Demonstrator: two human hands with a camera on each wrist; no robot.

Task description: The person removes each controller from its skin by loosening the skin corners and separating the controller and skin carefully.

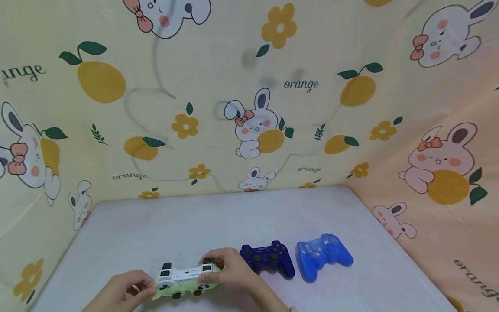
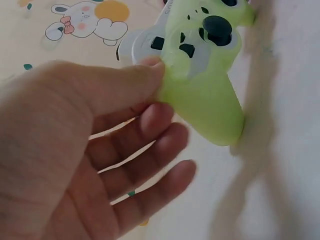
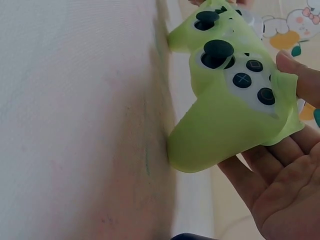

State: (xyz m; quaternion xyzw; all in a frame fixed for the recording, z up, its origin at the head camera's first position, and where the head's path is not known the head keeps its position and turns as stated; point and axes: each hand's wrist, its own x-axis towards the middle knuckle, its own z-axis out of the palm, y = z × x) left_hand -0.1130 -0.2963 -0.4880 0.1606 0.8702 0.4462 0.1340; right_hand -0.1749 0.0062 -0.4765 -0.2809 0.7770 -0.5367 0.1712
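Observation:
A white game controller is partly inside a light-green silicone cover, its grips touching the table and its shoulder buttons upward. My left hand pinches the cover's edge at the left end between thumb and forefinger; its other fingers are spread loosely below. At the opposite end, my right hand holds the controller, thumb on one side and fingers on the other. Thumbsticks and face buttons show through the cover's openings in the right wrist view. Some cover material sticks up loosely near the right thumb.
Just right of my right hand lies a dark-blue game controller. Beside it is a bright-blue silicone cover. The white table meets a patterned cloth at its back and sides.

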